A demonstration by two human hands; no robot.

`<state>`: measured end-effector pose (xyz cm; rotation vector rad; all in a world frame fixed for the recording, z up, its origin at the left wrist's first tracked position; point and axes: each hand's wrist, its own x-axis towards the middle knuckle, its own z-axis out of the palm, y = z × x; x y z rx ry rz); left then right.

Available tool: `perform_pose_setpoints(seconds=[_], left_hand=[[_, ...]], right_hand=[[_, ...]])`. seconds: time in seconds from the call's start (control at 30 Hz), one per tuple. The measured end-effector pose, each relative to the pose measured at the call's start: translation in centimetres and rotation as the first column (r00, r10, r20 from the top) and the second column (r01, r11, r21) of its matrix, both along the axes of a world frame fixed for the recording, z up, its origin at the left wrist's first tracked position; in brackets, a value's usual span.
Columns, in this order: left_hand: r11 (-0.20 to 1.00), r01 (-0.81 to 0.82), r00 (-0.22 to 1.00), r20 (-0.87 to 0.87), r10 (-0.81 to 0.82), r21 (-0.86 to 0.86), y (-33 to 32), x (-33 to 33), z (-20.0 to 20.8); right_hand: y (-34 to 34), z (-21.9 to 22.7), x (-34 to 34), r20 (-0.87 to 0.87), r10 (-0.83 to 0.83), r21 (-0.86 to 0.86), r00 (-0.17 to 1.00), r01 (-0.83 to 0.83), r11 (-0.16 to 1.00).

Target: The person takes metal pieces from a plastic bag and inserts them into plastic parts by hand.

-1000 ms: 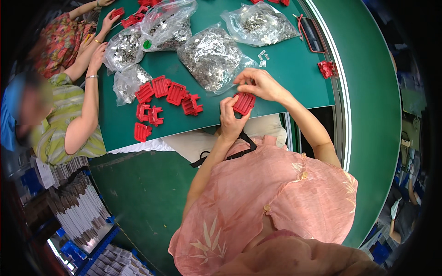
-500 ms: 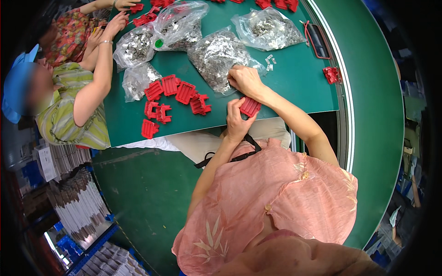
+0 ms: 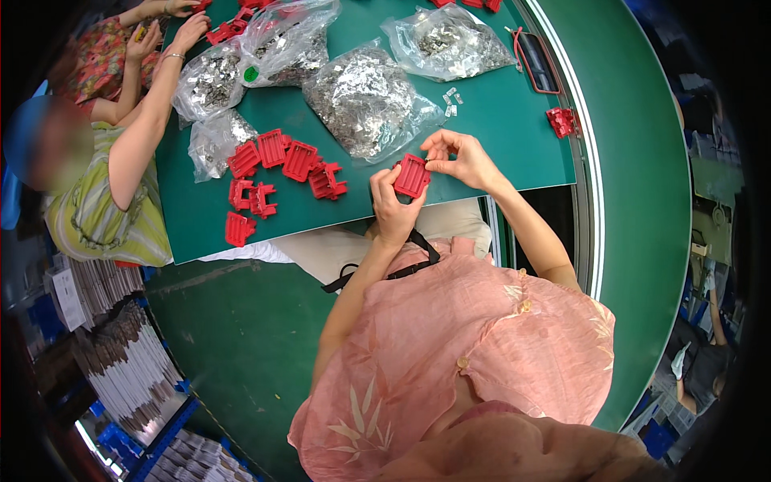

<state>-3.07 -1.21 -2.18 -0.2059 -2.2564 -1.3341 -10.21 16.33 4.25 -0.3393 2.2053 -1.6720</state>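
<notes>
My left hand (image 3: pixel 393 204) grips a red slotted plastic housing (image 3: pixel 412 176) just above the table's near edge. At the housing's right side my right hand (image 3: pixel 464 161) is closed in a pinch; what lies between thumb and forefinger is too small to make out. Right behind my hands rests a clear plastic bag of small metal parts (image 3: pixel 361 104). Several loose metal pieces (image 3: pixel 451 101) lie to the right of that bag. To the left sits a loose group of several red housings (image 3: pixel 300 161), some with slotted faces upward.
More clear bags of metal parts (image 3: pixel 450 44) stand along the back. A phone-like dark item with a red rim (image 3: pixel 540 63) and one red part (image 3: pixel 560 122) lie near the metal rail (image 3: pixel 590 161). At the left, a co-worker in a striped top (image 3: pixel 108 189) reaches over the table.
My right hand has left the bag of metal parts and come to the red housing's right side. My left hand has turned the housing more face-up. The whole view has shifted slightly.
</notes>
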Motion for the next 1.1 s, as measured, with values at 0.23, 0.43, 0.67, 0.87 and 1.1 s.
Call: perform_pose_setpoints(seconds=[0.23,0.43,0.67,0.87,1.1], left_hand=[[1.0,0.007,1.0,0.006,-0.007,0.001,0.2,-0.1,-0.1],[1.0,0.0,1.0,0.0,0.0,-0.002,0.1,-0.1,-0.2],[1.0,0.014,1.0,-0.021,-0.014,-0.007,0.1,0.0,-0.2],[1.0,0.016,1.0,-0.023,-0.016,-0.021,0.1,0.2,-0.3],[0.999,0.027,0.999,-0.036,-0.028,-0.033,-0.1,-0.1,-0.2]], right_hand=[[-0.8,0.1,1.6,-0.158,-0.08,0.131,0.984,0.101,0.986],[-1.2,0.0,2.5,-0.308,-0.107,0.186,0.945,0.17,0.968],[-1.3,1.3,1.1,-0.207,0.025,0.322,0.978,0.043,0.946],[-0.9,1.3,-1.2,-0.102,0.228,0.373,0.968,-0.175,0.911],[0.4,-1.0,-4.7,0.187,0.445,0.116,0.876,-0.469,0.876]])
